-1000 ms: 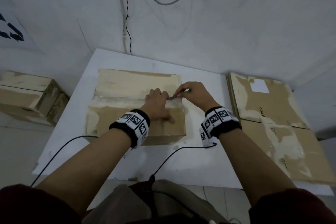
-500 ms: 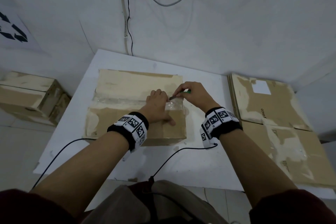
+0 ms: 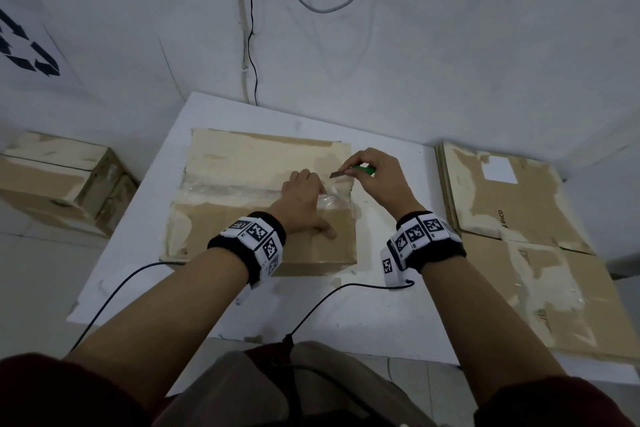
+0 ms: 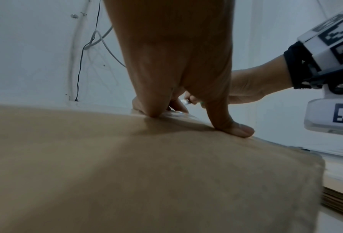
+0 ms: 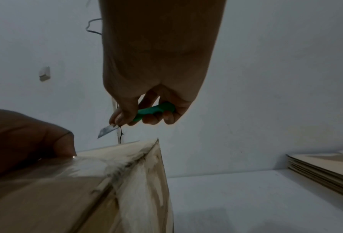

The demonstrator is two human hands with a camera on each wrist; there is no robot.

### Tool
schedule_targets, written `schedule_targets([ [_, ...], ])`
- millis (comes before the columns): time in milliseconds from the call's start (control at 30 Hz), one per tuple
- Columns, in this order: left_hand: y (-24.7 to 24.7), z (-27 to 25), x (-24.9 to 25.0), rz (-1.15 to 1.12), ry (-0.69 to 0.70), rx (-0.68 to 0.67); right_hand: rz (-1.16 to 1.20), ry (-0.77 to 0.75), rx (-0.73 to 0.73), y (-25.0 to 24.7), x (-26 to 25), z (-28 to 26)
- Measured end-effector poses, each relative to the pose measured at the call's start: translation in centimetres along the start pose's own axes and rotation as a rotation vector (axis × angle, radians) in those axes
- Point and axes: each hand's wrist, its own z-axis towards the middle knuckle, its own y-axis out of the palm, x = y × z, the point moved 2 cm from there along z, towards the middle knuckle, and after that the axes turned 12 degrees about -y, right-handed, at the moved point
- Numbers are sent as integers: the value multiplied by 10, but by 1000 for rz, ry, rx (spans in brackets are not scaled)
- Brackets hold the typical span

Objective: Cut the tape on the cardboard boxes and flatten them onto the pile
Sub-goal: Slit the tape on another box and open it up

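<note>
A closed cardboard box lies on the white table, with clear tape along its middle seam. My left hand presses flat on the box top near its right end, thumb spread out on the cardboard. My right hand grips a green-handled utility knife. Its bare blade hangs just above the box's right corner, apart from the tape. The left fingertips are partly hidden behind the hand.
A pile of flattened boxes lies on the right side of the table, its layered edge visible. More closed boxes stand on the floor at left. Cables hang down the wall behind. Sensor wires trail over the table's front.
My right hand has lifted the knife up and slightly right, off the tape at the box's right end. The left hand stays pressed on the box.
</note>
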Motion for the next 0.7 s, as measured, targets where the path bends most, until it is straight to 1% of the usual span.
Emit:
schedule_targets([
  [33,0,0,0,-3,2,4,2,-7,14,-2,-1,1],
  [133,0,0,0,-12,10,15,-11,15,-98,1,-2,-2],
  [267,-1,-1,-1,1,13,14,-39,46,-176,10,-1,-7],
  [367,0,0,-1,7,21,27,-140,57,-247,9,-1,-8],
  [467,0,1,-1,17,33,39,-202,128,-237,-3,6,-10],
  [533,-1,3,-2,21,33,36,-139,178,-205,-11,14,-17],
  [600,-5,5,2,33,46,51,-54,215,-213,-13,19,-26],
  [633,-9,6,5,42,55,72,2,260,-226,-11,22,-31],
  [700,-23,10,12,76,94,138,149,397,-218,-6,27,-42],
])
